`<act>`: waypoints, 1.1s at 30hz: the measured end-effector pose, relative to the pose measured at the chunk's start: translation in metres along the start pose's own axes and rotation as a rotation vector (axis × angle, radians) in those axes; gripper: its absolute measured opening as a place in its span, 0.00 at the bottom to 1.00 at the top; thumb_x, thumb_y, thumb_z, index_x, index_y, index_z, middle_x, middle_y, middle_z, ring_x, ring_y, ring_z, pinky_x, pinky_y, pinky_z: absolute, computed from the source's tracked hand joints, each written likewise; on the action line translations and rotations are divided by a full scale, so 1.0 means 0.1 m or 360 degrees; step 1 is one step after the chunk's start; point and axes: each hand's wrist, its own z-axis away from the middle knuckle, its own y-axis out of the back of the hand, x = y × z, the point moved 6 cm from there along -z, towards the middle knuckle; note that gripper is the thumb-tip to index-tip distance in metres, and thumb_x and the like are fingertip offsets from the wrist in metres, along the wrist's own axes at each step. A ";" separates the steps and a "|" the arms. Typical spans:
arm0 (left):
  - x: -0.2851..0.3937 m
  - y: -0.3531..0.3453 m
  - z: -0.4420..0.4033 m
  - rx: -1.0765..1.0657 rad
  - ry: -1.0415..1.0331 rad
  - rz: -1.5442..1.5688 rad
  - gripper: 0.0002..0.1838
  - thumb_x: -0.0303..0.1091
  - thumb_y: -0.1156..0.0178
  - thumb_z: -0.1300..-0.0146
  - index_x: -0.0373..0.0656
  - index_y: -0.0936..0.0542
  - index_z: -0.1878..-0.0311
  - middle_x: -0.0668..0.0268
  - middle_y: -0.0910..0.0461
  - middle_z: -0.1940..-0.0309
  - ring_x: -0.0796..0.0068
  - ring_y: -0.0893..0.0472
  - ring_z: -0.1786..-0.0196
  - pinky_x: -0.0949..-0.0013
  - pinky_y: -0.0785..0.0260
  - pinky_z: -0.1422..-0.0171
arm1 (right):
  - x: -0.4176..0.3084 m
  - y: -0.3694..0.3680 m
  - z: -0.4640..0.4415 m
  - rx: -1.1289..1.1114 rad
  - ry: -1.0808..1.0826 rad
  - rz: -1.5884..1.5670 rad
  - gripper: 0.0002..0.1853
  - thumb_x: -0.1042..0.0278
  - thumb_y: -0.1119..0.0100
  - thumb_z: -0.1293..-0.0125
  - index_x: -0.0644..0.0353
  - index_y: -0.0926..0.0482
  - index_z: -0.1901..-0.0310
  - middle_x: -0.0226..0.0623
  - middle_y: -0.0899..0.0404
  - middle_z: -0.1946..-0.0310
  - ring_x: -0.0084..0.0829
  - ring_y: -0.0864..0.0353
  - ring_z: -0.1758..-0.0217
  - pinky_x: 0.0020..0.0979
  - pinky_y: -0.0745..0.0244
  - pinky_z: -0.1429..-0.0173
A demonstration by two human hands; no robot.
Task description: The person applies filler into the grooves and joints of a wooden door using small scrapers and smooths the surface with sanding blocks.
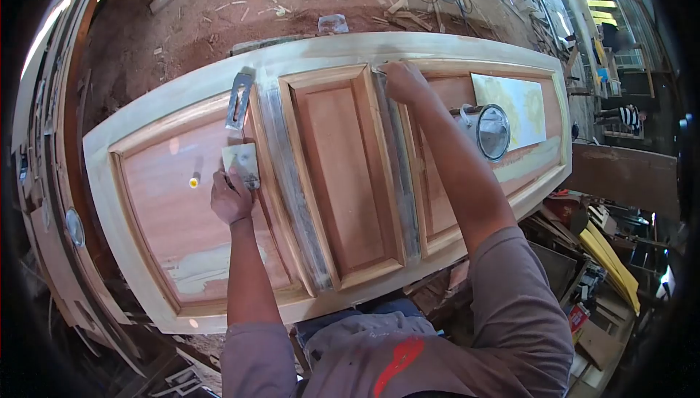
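Note:
A paneled wooden door (343, 172) lies flat in front of me, with pale filler smeared on its frame and panels. My left hand (232, 197) is closed on a small pale square plate (242, 163) over the left panel. Just above that plate, a metal scraper (238, 101) lies across the panel's edge. My right hand (405, 82) is closed at the top of the strip right of the middle panel; what it grips is too small to make out. A small yellow-tipped item (194, 182) is on the left panel.
On the door's right panel are an open metal can (493, 133) and a stained white sheet (521, 110). Wood scraps litter the ground (219, 4) beyond. Long boards (55, 267) stand at the left; yellow strips (611, 267) and clutter lie at the right.

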 end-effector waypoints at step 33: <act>-0.11 -0.07 0.03 -0.0113 0.0032 0.0093 0.25 0.58 0.52 0.18 0.42 0.24 0.52 0.47 0.13 0.57 0.36 0.15 0.54 0.39 0.24 0.52 | -0.46 -1.07 4.89 -0.0442 -0.0156 -0.0329 0.24 0.77 0.41 0.40 0.57 0.13 0.41 0.40 0.11 0.44 0.44 0.18 0.38 0.45 0.23 0.35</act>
